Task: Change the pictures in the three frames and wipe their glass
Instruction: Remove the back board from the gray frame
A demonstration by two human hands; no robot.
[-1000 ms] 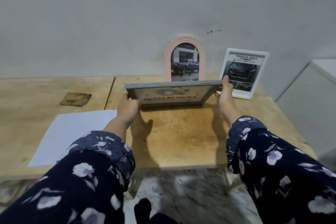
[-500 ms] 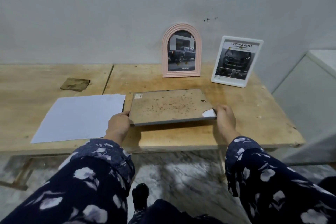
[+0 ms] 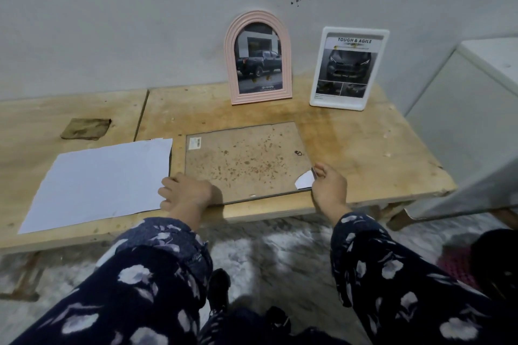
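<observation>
Head view: grey rectangular picture frame [image 3: 246,161], upright a second ago, now face-down flat on worn wooden table [image 3: 364,143], speckled backing up. Left hand [image 3: 186,193] grips near-left corner; right hand [image 3: 329,186] pinches near-right edge beside torn backing. Backing removal judged next.

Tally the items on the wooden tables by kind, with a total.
Picture frames: 3 (pink arched frame, white frame, face-down frame)
White paper sheet: 1
Brown cloth: 1
Total: 5
</observation>
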